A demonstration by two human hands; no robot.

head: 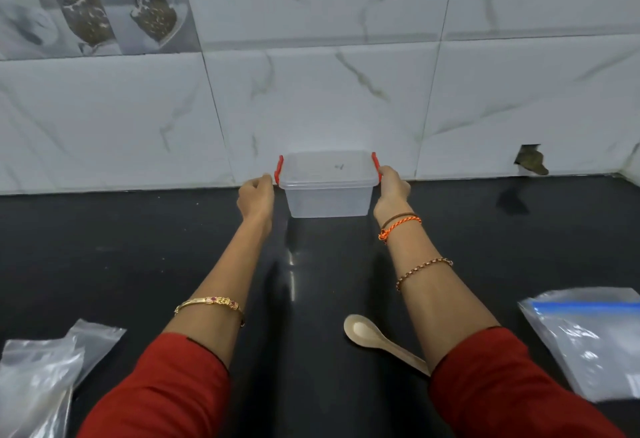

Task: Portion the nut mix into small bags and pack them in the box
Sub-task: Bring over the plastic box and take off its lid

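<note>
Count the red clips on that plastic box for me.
2. One red clip sits on the box's left end, just beside the left hand; the other is on the right end, touched by the right hand. The far side is hidden.

Spoon (374,337) handle end under right forearm; both bag piles (38,375) (588,337) edge-cropped; fingertips behind box (327,192).

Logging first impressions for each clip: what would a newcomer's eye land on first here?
The clear plastic box with red side clips, lid on, at the back of the black counter against the marble tiles. Both arms reach to it: the right hand touches the right clip, the left hand is just beside the left one. Nearer, a beige spoon lies between plastic bags.
</note>
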